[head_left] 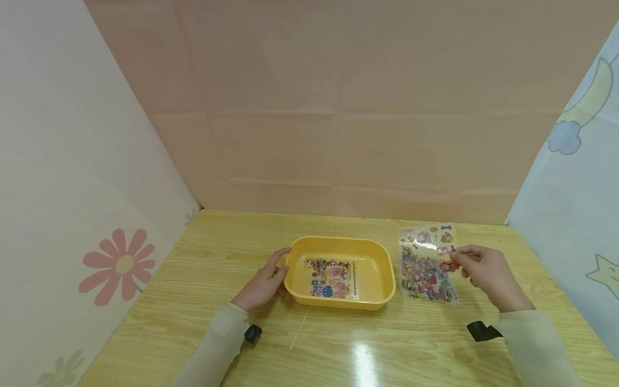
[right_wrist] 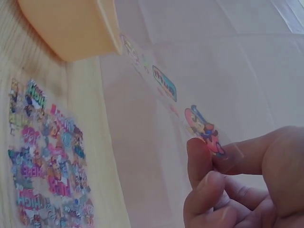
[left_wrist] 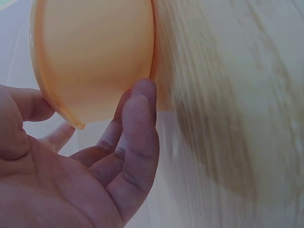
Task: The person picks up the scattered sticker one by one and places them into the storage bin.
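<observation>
With the right hand [head_left: 488, 271], at the right of the head view, pinches a clear sticker sheet [head_left: 423, 236] between thumb and index finger, near one corner, with the other fingers folded toward the palm. Holds it at least partly raised from the bench [head_left: 169, 301], near a group of loose sticker sheets [right_wrist: 50, 156], seen flat on the bench at the lower left of the right wrist view. Cannot tell the exact number of these, because of the overlapping prints.

With the left hand [head_left: 263, 282], left of the middle in the head view, holds the left end of a yellow tray [head_left: 338, 302]: thumb at the rim, fingers bent and partly spread, some tips against the outer wall. Probably does this for steadying, not for lifting. In the tray, standing on the bench near the middle of the head view, can see a second sticker sheet [head_left: 333, 282], lying toward the left part of the floor.

To judge from this arrangement, seems to be at the step of picking one sheet from the bench for laying into the tray. Looks only part way along, with more sheets on the bench. For the next move, probably needs to lift the pinched sheet enough for passing over the right wall, then go left in the frame and lower it inside. Should respect the thin plastic: could bend at the rim or cling to another sheet. Better to release the pinch only after resting the sheet inside.
</observation>
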`<action>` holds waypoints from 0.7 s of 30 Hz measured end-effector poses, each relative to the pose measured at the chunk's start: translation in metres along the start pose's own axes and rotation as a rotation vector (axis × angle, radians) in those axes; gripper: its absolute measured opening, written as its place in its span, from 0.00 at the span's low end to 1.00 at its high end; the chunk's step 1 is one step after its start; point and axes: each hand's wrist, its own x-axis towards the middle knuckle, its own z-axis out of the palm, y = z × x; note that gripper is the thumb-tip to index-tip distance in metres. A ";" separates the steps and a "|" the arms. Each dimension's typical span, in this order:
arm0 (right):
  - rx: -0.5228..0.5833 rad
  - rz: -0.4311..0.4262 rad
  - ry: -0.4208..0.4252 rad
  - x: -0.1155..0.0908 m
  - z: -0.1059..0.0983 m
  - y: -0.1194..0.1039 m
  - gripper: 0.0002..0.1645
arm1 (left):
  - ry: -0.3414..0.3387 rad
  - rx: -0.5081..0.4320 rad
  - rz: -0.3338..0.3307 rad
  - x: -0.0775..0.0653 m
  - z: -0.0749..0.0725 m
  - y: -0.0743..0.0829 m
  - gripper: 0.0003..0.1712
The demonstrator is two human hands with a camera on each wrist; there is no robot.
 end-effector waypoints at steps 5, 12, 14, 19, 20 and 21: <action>0.033 -0.021 0.009 -0.003 -0.003 -0.007 0.36 | 0.001 -0.019 -0.002 0.001 0.000 0.000 0.28; 0.057 -0.044 -0.002 -0.006 -0.005 -0.015 0.36 | 0.001 -0.029 -0.002 0.001 0.001 0.000 0.28; 0.061 -0.048 -0.006 -0.006 -0.005 -0.017 0.37 | 0.000 -0.028 0.000 0.001 0.001 0.000 0.28; 0.066 -0.064 -0.022 -0.007 -0.001 -0.024 0.37 | 0.001 -0.025 0.004 0.001 0.001 -0.001 0.28; 0.071 -0.067 -0.026 -0.007 0.000 -0.026 0.37 | 0.002 -0.024 0.001 0.001 0.001 -0.001 0.28; 0.076 -0.072 -0.032 -0.007 0.001 -0.028 0.37 | 0.003 -0.022 -0.001 0.001 0.001 -0.001 0.28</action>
